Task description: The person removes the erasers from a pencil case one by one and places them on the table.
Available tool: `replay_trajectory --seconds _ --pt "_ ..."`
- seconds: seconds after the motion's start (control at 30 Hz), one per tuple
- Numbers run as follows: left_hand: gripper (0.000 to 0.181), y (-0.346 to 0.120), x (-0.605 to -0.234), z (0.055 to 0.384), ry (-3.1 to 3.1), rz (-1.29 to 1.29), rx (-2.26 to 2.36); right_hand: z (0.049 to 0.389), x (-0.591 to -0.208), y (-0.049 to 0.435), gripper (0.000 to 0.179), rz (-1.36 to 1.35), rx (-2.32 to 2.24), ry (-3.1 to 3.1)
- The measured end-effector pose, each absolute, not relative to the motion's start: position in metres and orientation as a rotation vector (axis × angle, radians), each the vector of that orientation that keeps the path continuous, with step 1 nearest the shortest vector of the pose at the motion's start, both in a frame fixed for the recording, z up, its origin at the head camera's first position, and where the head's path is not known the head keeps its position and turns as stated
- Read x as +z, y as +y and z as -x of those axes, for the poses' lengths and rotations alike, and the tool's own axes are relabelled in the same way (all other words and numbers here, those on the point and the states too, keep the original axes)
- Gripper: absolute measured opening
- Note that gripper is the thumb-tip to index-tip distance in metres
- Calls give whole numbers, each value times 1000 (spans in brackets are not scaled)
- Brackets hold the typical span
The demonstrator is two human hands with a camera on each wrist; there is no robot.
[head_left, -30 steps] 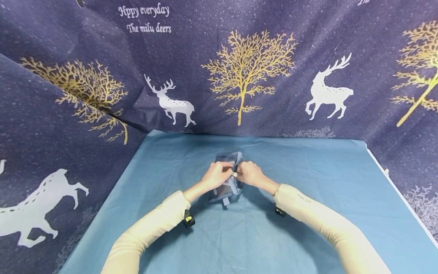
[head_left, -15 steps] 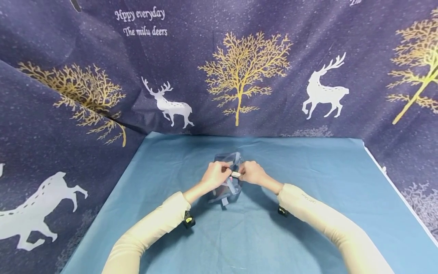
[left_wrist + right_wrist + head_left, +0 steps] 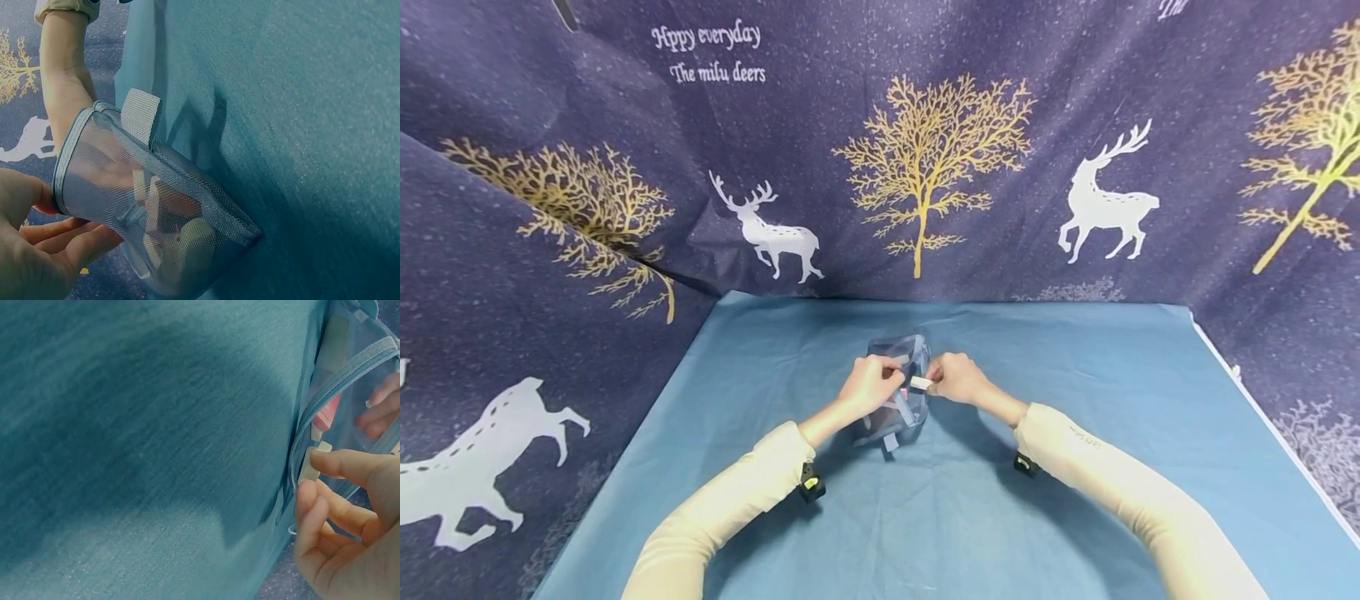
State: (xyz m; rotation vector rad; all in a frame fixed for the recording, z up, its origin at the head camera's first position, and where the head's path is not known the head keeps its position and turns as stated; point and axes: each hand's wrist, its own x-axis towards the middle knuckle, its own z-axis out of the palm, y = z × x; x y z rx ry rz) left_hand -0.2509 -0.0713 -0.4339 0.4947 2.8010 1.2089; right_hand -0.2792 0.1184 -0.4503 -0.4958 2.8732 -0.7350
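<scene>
A blue-grey mesh zip pouch (image 3: 887,344) lies on the cloth between the two hands, its zipped mouth parted. My left hand (image 3: 868,383) grips the pouch by the edge of its mouth, thumb and fingers on either side of the mesh in the left wrist view. At the opening, my right hand (image 3: 961,379) pinches a small off-white block (image 3: 312,462) between thumb and fingertips. Through the mesh several pale pieces (image 3: 195,240) show inside. A pink-and-white item (image 3: 327,415) sits within, close to the block; its kind is unclear.
Blue cloth (image 3: 880,533) covers the table. A dark curtain (image 3: 1000,50) printed with deer and trees hangs behind and at the left. A pale fabric tab (image 3: 891,442) sticks out from the pouch's near side.
My right hand has drawn slightly to the right, away from my left hand, and more of the off-white block shows. My left hand keeps its hold on the pouch. The head view has shifted a little.
</scene>
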Motion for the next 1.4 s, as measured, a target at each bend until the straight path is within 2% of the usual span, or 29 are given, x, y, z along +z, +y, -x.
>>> replay_trajectory --seconds 1.4 --pt "35 -67 -438 248 2887 -504 1148 281 -445 150 13 474 -732 2910"
